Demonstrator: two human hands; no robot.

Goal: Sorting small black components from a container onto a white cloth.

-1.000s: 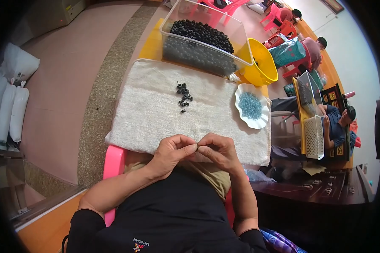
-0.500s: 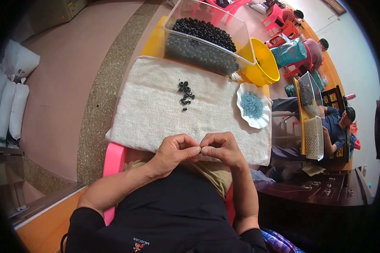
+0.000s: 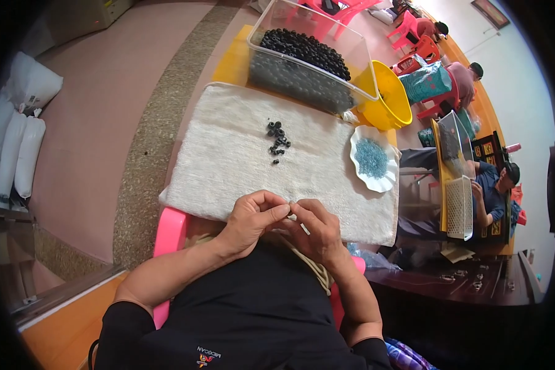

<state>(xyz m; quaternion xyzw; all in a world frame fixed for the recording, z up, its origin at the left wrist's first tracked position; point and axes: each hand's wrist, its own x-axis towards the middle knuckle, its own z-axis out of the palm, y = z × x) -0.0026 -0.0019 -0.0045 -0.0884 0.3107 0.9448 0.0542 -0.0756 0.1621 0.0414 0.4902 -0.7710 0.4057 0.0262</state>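
Note:
Over the near edge of a white towel point(image 3: 222, 148), my left hand point(image 3: 251, 219) and my right hand point(image 3: 319, 229) meet fingertip to fingertip. Both are closed in a pinch. Whatever sits between the fingertips is too small and covered to name. Beyond them on the towel lies a loose group of small black ring-like pieces point(image 3: 279, 140). To the right stands a white wavy-rimmed dish point(image 3: 385, 180) with small pale blue translucent pieces point(image 3: 371, 158) in it.
At the table's far side is a clear plastic bin point(image 3: 302, 83) heaped with black pieces, beside a yellow bucket point(image 3: 391, 102). A person point(image 3: 494, 191) sits at the right near a white perforated basket point(image 3: 459, 209). White sacks point(image 3: 28, 154) stand at the left.
My right hand has turned, its fingers now reaching over toward the left fingertips. My left hand has shifted slightly up. The whole view has moved a little.

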